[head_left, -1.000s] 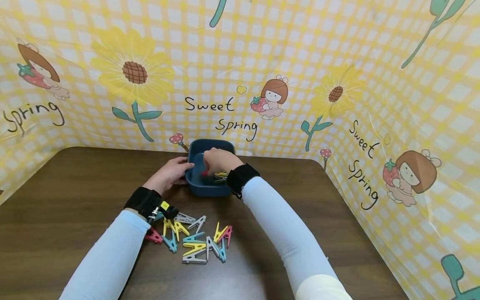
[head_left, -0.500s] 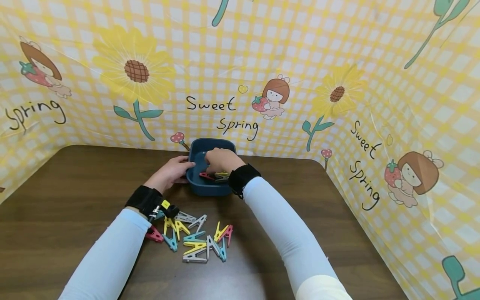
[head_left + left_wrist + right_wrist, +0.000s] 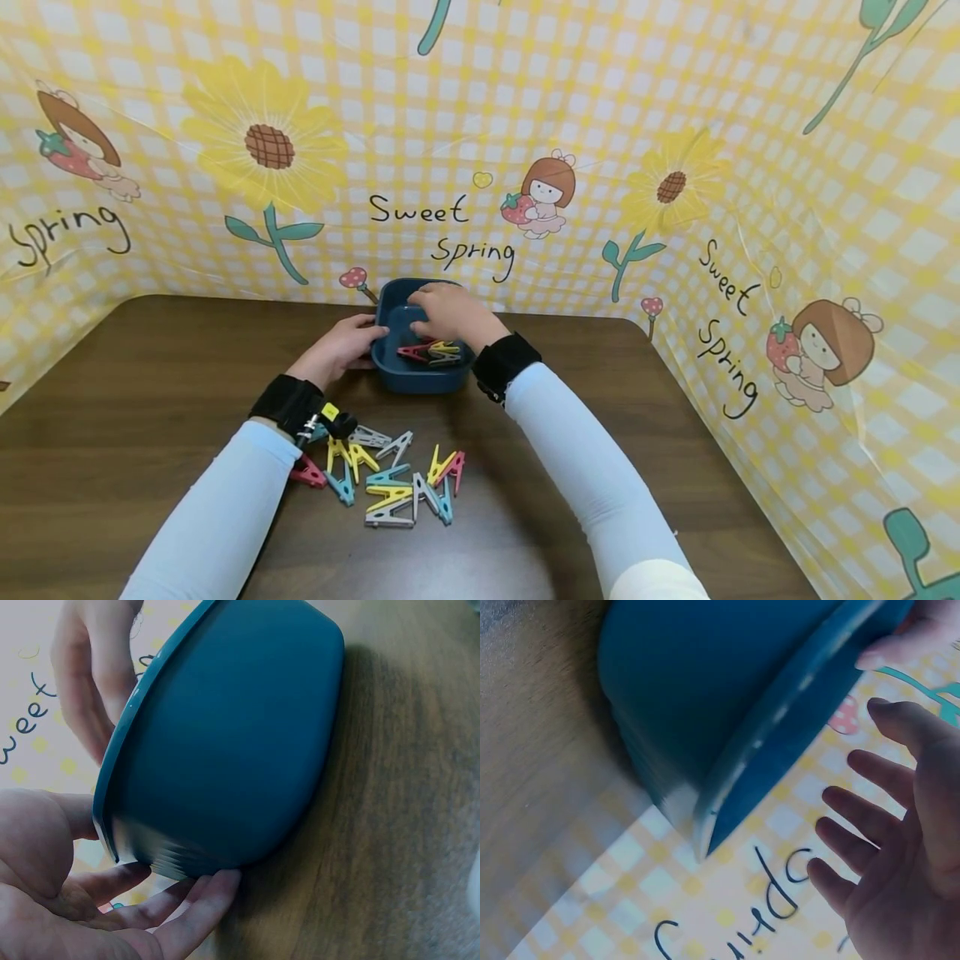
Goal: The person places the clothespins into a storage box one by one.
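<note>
Here the dark blue bowl (image 3: 417, 367) sits on the brown table (image 3: 150, 375) between the two hands, with a red clothespin (image 3: 411, 351) and a yellow one (image 3: 444, 348) lying inside it. The left hand (image 3: 341, 346) holds the bowl's near-left wall, fingers curled under its base, while the right hand (image 3: 450, 312) hovers above the rim with fingers spread, holding nothing. The bowl looks like light, stiff, smooth plastic, prone to sliding, so it is best held at the rim or wall; the loose pile of clothespins (image 3: 390, 479), between the forearms nearer the person, looks light and rigid, each best pinched across its flat sides.
</note>
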A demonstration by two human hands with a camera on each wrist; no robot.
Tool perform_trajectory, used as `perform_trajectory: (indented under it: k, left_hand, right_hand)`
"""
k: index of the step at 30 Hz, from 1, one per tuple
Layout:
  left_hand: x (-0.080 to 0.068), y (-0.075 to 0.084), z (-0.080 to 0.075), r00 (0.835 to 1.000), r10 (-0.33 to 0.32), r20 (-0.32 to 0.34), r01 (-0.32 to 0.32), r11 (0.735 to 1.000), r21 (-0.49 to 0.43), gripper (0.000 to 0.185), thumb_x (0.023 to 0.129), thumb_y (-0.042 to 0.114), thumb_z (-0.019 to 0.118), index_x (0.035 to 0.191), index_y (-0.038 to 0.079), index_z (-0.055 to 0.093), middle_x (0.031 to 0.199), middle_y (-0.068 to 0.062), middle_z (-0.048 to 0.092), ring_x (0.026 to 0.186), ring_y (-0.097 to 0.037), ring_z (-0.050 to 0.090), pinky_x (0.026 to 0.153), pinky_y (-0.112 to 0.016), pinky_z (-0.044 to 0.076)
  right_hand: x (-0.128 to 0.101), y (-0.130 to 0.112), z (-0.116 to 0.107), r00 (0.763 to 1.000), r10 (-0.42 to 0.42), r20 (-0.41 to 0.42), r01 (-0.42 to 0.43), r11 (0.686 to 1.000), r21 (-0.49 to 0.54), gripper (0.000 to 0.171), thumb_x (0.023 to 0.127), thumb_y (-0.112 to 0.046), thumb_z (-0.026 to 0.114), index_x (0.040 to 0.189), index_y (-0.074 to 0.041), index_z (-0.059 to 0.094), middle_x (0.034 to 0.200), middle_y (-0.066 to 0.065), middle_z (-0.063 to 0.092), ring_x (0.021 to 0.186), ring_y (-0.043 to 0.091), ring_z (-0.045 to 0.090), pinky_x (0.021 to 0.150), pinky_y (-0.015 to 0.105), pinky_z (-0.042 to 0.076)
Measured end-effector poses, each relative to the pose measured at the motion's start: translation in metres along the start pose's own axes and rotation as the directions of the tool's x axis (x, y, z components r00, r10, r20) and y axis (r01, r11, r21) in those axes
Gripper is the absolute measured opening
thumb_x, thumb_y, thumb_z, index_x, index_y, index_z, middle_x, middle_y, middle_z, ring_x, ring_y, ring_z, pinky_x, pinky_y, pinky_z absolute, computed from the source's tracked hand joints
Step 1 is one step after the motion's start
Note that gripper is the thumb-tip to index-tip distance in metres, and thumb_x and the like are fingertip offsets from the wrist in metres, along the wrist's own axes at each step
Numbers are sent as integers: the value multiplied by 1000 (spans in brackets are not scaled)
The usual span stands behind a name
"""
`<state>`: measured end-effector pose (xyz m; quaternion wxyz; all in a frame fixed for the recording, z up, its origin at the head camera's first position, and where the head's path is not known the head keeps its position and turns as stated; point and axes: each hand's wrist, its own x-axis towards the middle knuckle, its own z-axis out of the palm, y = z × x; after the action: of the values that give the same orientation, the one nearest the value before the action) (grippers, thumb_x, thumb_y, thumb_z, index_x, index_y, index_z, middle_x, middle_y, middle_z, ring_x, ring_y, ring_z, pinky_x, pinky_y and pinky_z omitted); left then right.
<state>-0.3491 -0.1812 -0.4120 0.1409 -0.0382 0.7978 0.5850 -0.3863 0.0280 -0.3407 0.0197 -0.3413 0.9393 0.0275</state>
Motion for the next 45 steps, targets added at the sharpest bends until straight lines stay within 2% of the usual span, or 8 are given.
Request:
perform_trajectory:
  k: [5, 12, 17, 26, 32, 37, 41, 45]
  left_hand:
    - [-2, 3, 1, 1000, -11, -2, 11, 1000, -8, 65, 118, 34, 44, 173, 7, 23, 167, -27, 44, 143, -37, 55, 121, -57, 51]
    - [-2, 7, 1, 1000, -16, -10, 16, 1000, -9, 65, 118, 32, 45, 173, 5, 23, 168, -28, 43, 142, -37, 55, 122, -57, 50]
    - [-1, 7, 2, 1000, -14, -15, 14, 1000, -13, 64, 118, 30, 44, 173, 5, 23, 168, -28, 43, 144, -37, 54, 122, -57, 50]
    - [-3, 5, 3, 1000, -22, -8, 22, 1000, -1, 66, 118, 32, 43, 173, 4, 20, 170, -29, 41, 147, -39, 53, 122, -58, 50]
    - [-4, 5, 4, 1000, -27, -10, 26, 1000, -5, 66, 117, 32, 45, 173, 5, 21, 169, -28, 42, 148, -40, 53, 121, -58, 51]
    - [-4, 5, 4, 999, -31, -8, 31, 999, -5, 67, 117, 32, 46, 173, 5, 22, 170, -28, 41, 149, -40, 52, 121, -57, 51]
    - [-4, 5, 3, 1000, -22, -9, 22, 1000, -5, 66, 117, 32, 45, 173, 5, 22, 170, -28, 41, 147, -40, 52, 122, -58, 50]
    - [-3, 3, 1, 1000, -19, -8, 19, 1000, -14, 66, 118, 32, 45, 173, 5, 21, 170, -28, 40, 149, -40, 51, 123, -58, 49]
  right_hand:
    - [-27, 3, -6, 995, -36, -94, 38, 999, 25, 64, 112, -49, 57, 168, -23, 43, 179, 9, 35, 169, 30, 29, 140, 49, 24]
    - [-78, 9, -7, 967, -107, -232, 126, 989, 72, 67, 109, -46, 64, 168, -21, 43, 179, 9, 35, 169, 30, 26, 141, 51, 20]
    - [-109, 10, -1, 952, -151, -266, 178, 981, 80, 65, 109, -45, 66, 166, -22, 46, 178, 8, 39, 170, 30, 26, 141, 53, 18]
    - [-128, 8, 25, 926, -329, -186, 355, 926, 130, 63, 107, -43, 68, 163, -19, 51, 174, 8, 44, 167, 28, 34, 140, 53, 23]
    - [-135, 2, 36, 927, -359, -112, 371, 921, 118, 62, 106, -46, 69, 161, -23, 53, 173, 6, 46, 166, 27, 36, 139, 49, 26]
    - [-140, -4, 42, 914, -402, -56, 406, 906, 117, 57, 105, -45, 71, 156, -22, 60, 171, 4, 50, 167, 29, 33, 137, 49, 30]
    - [-139, -9, 47, 895, -444, -37, 445, 890, 97, 48, 103, -41, 75, 146, -21, 70, 163, 4, 59, 162, 27, 43, 133, 45, 39]
    - [-137, -17, 50, 881, -473, 9, 469, 876, 109, 36, 102, -33, 78, 136, -20, 77, 151, 2, 68, 146, 22, 58, 123, 36, 52]
